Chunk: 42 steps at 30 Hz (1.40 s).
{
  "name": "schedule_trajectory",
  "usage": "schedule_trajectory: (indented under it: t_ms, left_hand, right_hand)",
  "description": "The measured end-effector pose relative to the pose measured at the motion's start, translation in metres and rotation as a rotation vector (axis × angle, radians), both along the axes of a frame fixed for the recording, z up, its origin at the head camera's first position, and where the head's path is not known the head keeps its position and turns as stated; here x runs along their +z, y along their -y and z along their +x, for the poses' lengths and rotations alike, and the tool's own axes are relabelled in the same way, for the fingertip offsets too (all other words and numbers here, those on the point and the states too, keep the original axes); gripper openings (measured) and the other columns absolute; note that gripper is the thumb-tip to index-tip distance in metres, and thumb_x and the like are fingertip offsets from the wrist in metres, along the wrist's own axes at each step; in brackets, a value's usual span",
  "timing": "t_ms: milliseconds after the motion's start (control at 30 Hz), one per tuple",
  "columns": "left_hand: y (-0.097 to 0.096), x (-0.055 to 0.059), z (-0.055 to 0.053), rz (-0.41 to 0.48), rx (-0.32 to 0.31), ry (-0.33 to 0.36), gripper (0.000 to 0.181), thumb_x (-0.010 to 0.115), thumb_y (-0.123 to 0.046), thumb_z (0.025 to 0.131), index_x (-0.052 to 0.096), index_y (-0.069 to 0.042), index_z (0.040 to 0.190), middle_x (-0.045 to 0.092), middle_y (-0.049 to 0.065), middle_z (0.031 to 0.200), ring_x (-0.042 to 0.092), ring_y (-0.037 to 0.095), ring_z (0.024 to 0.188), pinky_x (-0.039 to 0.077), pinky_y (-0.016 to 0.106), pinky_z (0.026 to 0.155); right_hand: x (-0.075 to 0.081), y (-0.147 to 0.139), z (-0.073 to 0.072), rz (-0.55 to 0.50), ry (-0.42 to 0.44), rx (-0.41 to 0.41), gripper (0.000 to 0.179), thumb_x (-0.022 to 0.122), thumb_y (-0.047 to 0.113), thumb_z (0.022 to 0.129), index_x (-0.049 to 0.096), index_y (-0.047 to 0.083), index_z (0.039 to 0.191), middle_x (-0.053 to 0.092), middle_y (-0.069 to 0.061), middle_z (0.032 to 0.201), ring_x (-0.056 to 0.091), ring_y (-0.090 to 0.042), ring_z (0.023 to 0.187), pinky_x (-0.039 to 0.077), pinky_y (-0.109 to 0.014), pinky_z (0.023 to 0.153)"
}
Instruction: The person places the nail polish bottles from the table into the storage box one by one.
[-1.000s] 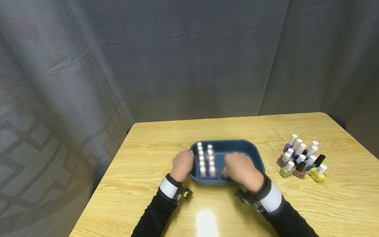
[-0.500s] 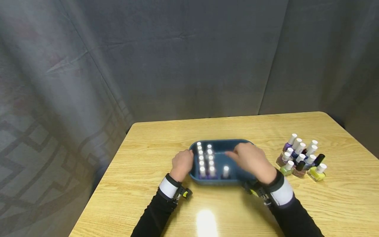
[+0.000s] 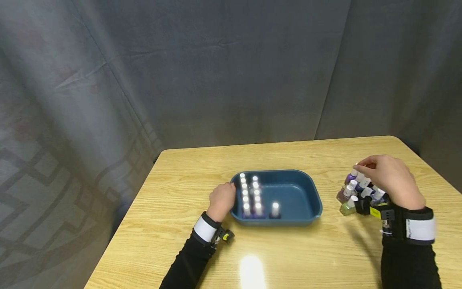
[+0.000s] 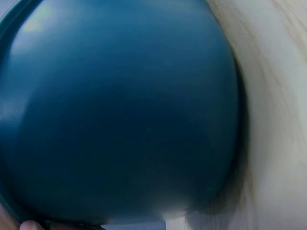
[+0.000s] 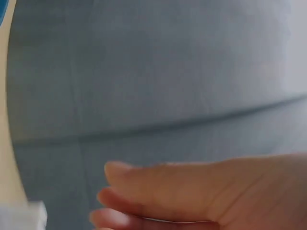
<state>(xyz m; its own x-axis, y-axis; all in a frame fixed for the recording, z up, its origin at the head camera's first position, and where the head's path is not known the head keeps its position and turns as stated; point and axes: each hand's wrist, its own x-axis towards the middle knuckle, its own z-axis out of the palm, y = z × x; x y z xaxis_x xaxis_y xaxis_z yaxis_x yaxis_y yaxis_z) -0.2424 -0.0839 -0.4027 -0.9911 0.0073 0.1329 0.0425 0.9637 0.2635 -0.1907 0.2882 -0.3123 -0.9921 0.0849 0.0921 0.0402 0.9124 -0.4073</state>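
Note:
My left hand (image 3: 222,198) grips the left rim of a dark blue plastic basin (image 3: 296,196). The left wrist view is filled by the basin's outer wall (image 4: 124,115), with a fingertip at its rim. Inside the basin stand two lines of white-capped nail polish bottles (image 3: 245,199) on the left, plus a single dark bottle (image 3: 275,210) near the front. My right hand (image 3: 393,178) reaches over the nail polish bottles at the right, fingers extended near a purple bottle (image 3: 350,178). In the right wrist view a white cap (image 5: 21,218) lies just beyond the fingertips, apart from them.
Several bottles are clustered at the table's right, partly hidden beneath my right hand, with a green bottle (image 3: 348,207) at the front. The wooden table (image 3: 288,257) ends at a grey curtain (image 3: 238,80) behind it.
My right hand has withdrawn from the basin, leaving the dark bottle standing there, and has moved right to above the clustered bottles. The left hand has stayed at the rim.

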Motion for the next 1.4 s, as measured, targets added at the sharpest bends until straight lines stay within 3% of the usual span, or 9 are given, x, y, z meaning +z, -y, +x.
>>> schedule_trajectory:
  t_ms: [200, 467, 900, 1133, 1400]
  left_hand:
    - [0.001, 0.001, 0.000, -0.003, 0.006, 0.015, 0.046, 0.036, -0.028, 0.098, 0.064, -0.002, 0.073, 0.064, 0.014, 0.068, 0.062, 0.026, 0.060, 0.045, 0.035, 0.044]
    - [0.001, 0.002, 0.000, -0.006, 0.001, 0.020, 0.045, 0.036, -0.028, 0.098, 0.064, -0.002, 0.074, 0.063, 0.014, 0.067, 0.061, 0.025, 0.059, 0.045, 0.034, 0.044]
    - [0.000, 0.001, -0.002, -0.006, 0.010, 0.032, 0.046, 0.036, -0.029, 0.098, 0.065, -0.002, 0.075, 0.066, 0.017, 0.074, 0.064, 0.030, 0.067, 0.048, 0.039, 0.049]
    - [-0.001, 0.002, -0.002, 0.002, 0.017, 0.044, 0.046, 0.035, -0.030, 0.098, 0.065, -0.002, 0.076, 0.066, 0.017, 0.076, 0.064, 0.030, 0.069, 0.048, 0.039, 0.050]
    - [-0.002, 0.002, -0.002, -0.002, 0.014, 0.040, 0.046, 0.036, -0.029, 0.098, 0.065, -0.001, 0.076, 0.066, 0.017, 0.076, 0.064, 0.030, 0.069, 0.048, 0.039, 0.050]
  right_hand:
    - [-0.016, -0.030, -0.004, -0.020, 0.051, -0.084, 0.039, 0.058, 0.023, 0.087, 0.058, -0.013, 0.102, 0.061, -0.026, 0.084, 0.052, -0.026, 0.065, 0.034, -0.027, 0.048]
    - [-0.033, -0.035, -0.015, -0.059, 0.091, -0.084, 0.034, 0.064, 0.021, 0.080, 0.063, -0.011, 0.092, 0.060, -0.016, 0.074, 0.048, -0.026, 0.067, 0.032, -0.028, 0.050]
    - [-0.038, -0.031, -0.017, -0.068, 0.066, -0.123, 0.023, 0.063, 0.013, 0.080, 0.064, -0.010, 0.083, 0.059, -0.016, 0.069, 0.046, -0.026, 0.063, 0.032, -0.030, 0.050]
    - [-0.027, -0.027, -0.009, -0.066, -0.001, -0.139, 0.025, 0.060, 0.011, 0.083, 0.062, -0.013, 0.090, 0.060, -0.024, 0.076, 0.048, -0.029, 0.066, 0.031, -0.031, 0.050]
    - [-0.009, -0.012, 0.002, -0.027, -0.213, -0.148, 0.021, 0.060, 0.008, 0.083, 0.061, -0.013, 0.089, 0.060, -0.030, 0.079, 0.050, -0.030, 0.062, 0.029, -0.028, 0.048]
